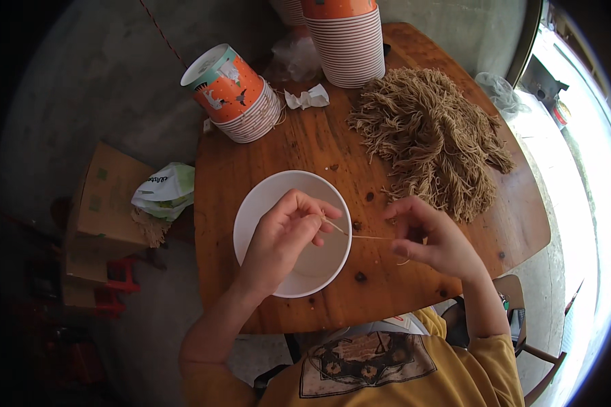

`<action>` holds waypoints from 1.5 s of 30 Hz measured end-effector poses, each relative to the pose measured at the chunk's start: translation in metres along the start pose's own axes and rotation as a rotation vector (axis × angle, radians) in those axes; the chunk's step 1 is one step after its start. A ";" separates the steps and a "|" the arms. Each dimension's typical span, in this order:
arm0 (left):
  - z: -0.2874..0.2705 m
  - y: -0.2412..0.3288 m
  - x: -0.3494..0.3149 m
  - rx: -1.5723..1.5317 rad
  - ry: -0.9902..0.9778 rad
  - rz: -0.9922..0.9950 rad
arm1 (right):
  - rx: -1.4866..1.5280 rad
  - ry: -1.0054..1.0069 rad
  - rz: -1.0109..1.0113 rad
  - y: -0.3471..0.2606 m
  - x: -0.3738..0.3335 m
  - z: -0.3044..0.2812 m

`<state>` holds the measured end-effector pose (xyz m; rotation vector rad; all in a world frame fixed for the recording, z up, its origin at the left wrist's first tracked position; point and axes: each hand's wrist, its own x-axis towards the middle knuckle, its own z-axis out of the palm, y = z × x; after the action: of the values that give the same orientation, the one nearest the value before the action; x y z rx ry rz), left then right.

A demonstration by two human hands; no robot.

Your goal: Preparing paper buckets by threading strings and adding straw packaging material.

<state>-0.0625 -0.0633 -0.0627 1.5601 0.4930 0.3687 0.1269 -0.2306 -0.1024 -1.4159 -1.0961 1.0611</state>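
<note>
My left hand (285, 234) is closed over a white paper bucket (292, 288), pinching a tan string (370, 237) between thumb and fingertips. A short doubled bit of the string shows at those fingertips. The string runs taut across the bucket's right rim to my right hand (431, 237), which grips it near the thumb; a loose end hangs below. The right hand's fingers partly hide the grip. Beyond that hand lies a large heap of tan strings (434, 136), spread in many loose strands on the wooden table (292, 152).
At the back left a tilted stack of orange-printed paper buckets (237, 95) stands beside a crumpled white paper (307, 97). A taller bucket stack (346, 51) rises at the back. Left of the table are a cardboard box (112, 197) and a plastic bag (164, 193). A chair (512, 295) stands at right.
</note>
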 end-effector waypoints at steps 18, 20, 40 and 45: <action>0.018 0.004 0.014 -0.038 -0.192 -0.147 | 0.132 -0.360 -0.246 -0.059 0.086 -0.004; 0.017 0.006 0.012 -0.002 -0.229 -0.127 | 0.030 -0.312 -0.250 -0.056 0.093 -0.003; 0.017 -0.003 0.014 -0.065 -0.147 -0.080 | -0.005 0.169 -0.319 0.006 0.028 0.029; 0.018 -0.005 0.013 -0.113 -0.150 -0.052 | 0.047 0.193 -0.240 0.007 0.030 0.036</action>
<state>-0.0422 -0.0716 -0.0698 1.4505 0.3886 0.2339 0.0988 -0.1946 -0.1152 -1.2834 -1.0625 0.7579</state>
